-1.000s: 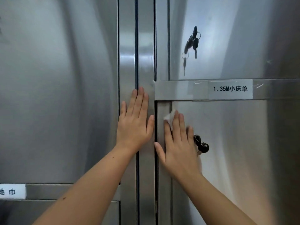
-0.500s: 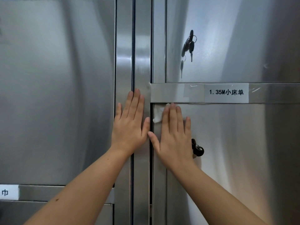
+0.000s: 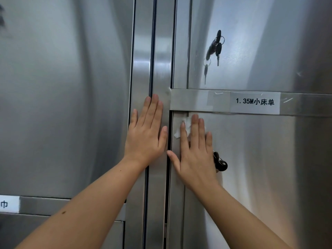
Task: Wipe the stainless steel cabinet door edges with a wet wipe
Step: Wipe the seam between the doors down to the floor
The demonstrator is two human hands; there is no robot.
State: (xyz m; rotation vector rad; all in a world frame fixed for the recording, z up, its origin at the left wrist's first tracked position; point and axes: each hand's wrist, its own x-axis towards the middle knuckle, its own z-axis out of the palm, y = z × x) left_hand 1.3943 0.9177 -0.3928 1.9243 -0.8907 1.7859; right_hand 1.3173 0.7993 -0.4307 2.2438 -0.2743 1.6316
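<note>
Now, right hand (image 3: 195, 159), fingers (image 3: 195, 130) straight, pressing wet wipe (image 3: 177, 134) at cabinet door (image 3: 260, 168) corner, left hand (image 3: 145, 139) flat

The cabinet doors (image 3: 62, 87) are silver-grey steel with a faint brushed grain, crossed by soft vertical bands of pale glare and darker grey shadow. The seam (image 3: 152, 51) between the door frames is a thin black line. The wet wipe (image 3: 187, 124) is plain white. The label (image 3: 255, 102) on the right is white with black print, "1.35M" followed by characters. A second label (image 3: 7, 203) at lower left is white with a black character. The upper keys (image 3: 216, 45) have black heads on silver rings. The lower key (image 3: 221, 164) has a glossy black head.
</note>
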